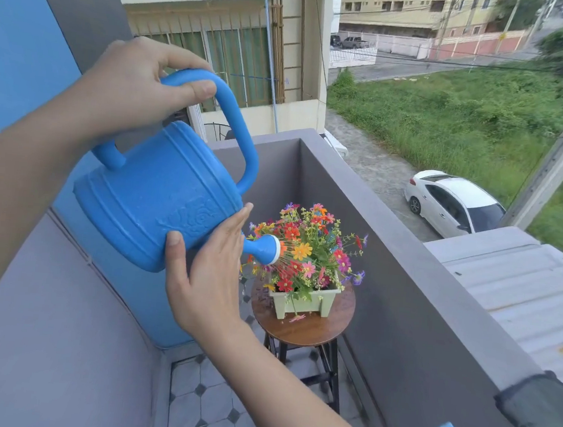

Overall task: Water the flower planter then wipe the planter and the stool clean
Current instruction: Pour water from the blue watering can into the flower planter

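Watering step, entry one of the task, as I am judging it from the head view.

Item: round wooden-topped stool on black metal legs (310, 329), standing against the grey balcony wall (404, 277); I am taking it as my landmark.

Item: pale green rectangular plastic planter (302, 303), filled with small multicoloured flowers (308, 247), sitting on the stool's top, toward the wall side.

Item: large blue plastic watering can (157, 201), tilting spout-down above and to the left of the stool. Its white-faced rose (268, 250) is hanging just over the flowers, and fine streams are falling from it into the blooms.

Item: left hand (134, 89), high above the stool, fingers wrapping closed around the can's arched handle.

Item: right hand (209, 275), left of the stool, palm flat and fingers spread against the can's lower front, propping rather than clamping.

Condition: the stool top's left part is looking wet and spotted; a fallen pink flower (297, 318) is lying in front of the planter.

Pending: wiping is not yet begun, and I am seeing no cloth for certain. I am reckoning the next move calls for levelling the can, setting it down clear of the stool, and finding a cloth for planter and stool.
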A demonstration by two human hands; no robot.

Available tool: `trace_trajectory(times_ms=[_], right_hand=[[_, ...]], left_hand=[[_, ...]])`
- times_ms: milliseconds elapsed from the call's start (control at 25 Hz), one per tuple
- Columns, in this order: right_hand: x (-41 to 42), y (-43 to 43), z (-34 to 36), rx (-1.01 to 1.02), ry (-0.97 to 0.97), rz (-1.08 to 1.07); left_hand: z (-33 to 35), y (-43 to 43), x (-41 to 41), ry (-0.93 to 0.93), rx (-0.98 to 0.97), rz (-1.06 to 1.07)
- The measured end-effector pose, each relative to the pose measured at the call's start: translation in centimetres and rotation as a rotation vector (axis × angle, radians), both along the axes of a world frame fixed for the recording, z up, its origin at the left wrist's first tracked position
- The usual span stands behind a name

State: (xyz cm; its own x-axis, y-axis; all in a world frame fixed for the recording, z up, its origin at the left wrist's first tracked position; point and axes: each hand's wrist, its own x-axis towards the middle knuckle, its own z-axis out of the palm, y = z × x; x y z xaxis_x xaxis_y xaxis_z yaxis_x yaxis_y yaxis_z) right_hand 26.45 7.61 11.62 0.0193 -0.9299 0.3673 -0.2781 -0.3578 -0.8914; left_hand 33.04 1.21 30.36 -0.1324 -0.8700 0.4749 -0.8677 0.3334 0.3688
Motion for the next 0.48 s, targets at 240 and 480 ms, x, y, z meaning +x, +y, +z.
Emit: trace_trajectory(times_ms=[240, 480], right_hand=[[-2.0, -2.8, 0.2, -0.106, 0.135, -0.074], [-1.7, -4.0, -1.2, -0.411, 0.411, -0.2]], left_hand=[[-0.1, -0.8, -0.1, 0.08, -0.094, 0.067], [-0.8, -1.1, 0.8, 0.057, -0.082, 0.104]])
